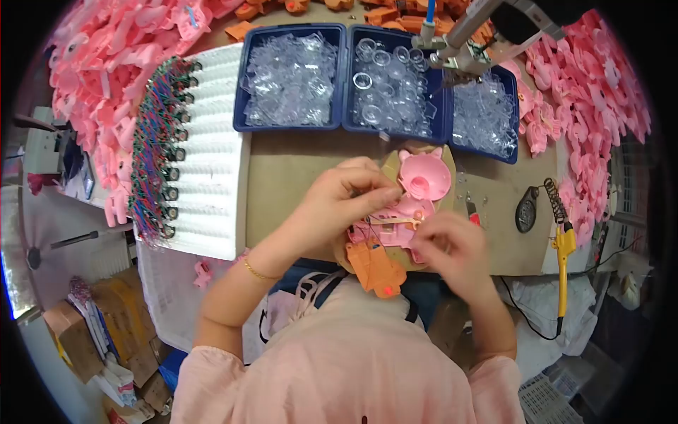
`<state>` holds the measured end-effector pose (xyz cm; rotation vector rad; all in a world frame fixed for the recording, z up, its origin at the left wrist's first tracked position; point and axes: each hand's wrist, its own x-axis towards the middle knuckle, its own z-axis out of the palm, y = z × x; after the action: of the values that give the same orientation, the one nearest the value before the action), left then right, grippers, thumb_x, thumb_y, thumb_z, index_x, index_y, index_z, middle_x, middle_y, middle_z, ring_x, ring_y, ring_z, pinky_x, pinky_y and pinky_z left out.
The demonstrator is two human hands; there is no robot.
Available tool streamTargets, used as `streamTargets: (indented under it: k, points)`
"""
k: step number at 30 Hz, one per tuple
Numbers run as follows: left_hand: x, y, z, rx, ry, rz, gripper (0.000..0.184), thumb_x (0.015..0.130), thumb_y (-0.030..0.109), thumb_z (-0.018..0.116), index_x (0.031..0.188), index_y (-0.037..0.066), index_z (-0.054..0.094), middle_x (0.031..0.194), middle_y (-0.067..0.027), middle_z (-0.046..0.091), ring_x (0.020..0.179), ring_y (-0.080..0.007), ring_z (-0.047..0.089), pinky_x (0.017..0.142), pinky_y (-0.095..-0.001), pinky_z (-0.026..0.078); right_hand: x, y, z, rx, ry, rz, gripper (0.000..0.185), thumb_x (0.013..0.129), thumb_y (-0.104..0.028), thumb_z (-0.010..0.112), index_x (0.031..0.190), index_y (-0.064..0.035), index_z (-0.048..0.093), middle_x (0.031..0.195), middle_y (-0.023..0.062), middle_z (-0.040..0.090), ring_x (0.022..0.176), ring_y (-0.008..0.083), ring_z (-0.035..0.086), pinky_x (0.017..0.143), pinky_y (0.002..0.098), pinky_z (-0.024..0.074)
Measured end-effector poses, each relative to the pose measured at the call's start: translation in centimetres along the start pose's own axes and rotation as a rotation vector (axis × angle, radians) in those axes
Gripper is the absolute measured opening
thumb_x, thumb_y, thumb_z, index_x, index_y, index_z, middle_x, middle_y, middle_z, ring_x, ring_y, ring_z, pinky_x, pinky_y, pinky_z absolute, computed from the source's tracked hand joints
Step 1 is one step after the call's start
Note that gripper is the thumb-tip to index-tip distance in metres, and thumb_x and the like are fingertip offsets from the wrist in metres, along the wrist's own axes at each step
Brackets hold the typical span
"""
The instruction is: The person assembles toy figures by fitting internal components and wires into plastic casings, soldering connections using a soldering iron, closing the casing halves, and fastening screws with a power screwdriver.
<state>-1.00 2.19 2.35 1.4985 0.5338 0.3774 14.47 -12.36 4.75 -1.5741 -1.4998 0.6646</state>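
Observation:
A pink plastic toy shell [428, 174] with small ears and a round hollow lies face down in a tan holder at the table's front edge. An orange plastic part [377, 268] sits against its lower end, with thin dark wires near it. My left hand [357, 192] is over the shell's left side, thumb and forefinger pinched together; whatever is between them is too small to make out. On the shell's lower right is my right hand [455, 251], fingers bent and smeared by motion, so its grip is unclear. A light strip runs across the shell between the hands.
Blue bins of clear plastic pieces [344, 78] stand at the back, below a metal machine arm [470, 46]. Wired parts [159, 155] line a white foam tray [212, 155] at left. A yellow-handled soldering iron [563, 261] hangs at right; pink shells [586, 106] pile on both sides.

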Motion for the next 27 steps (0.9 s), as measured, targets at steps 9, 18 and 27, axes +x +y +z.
streamTargets:
  k: [9,18,27]
  points:
    - [0.1,1.9,0.7,0.428,-0.007,0.156,0.019,0.085,0.012,0.063,0.098,-0.002,0.065,0.088,-0.0048,0.065,0.081,-0.009,0.06,0.071,-0.0237,0.048,3.0,-0.6,-0.5,0.556,0.121,0.335,0.015,0.083,0.0,0.059,0.097,0.0043,0.063,0.085,0.0063,0.061,0.074,0.0127,0.057,0.067,0.0231,0.046]
    - [0.6,0.2,1.1,0.033,0.13,0.011,0.019,0.089,0.014,0.059,0.097,-0.003,0.063,0.085,-0.006,0.065,0.078,-0.0089,0.06,0.07,-0.0247,0.049,4.9,0.5,-0.5,0.2,0.126,0.146,0.012,0.08,-0.002,0.061,0.092,0.0012,0.063,0.088,0.0058,0.059,0.074,0.0135,0.055,0.067,0.026,0.0448]
    - [-1.2,-0.3,0.8,0.095,0.128,0.167,0.027,0.081,0.014,0.065,0.104,0.003,0.057,0.085,-0.0043,0.066,0.089,-0.0153,0.06,0.079,-0.0312,0.046,-1.5,-0.2,-1.4,0.152,-0.084,0.22,0.014,0.071,0.006,0.066,0.084,0.0029,0.061,0.084,0.0088,0.061,0.075,0.0157,0.058,0.063,0.0256,0.0451]
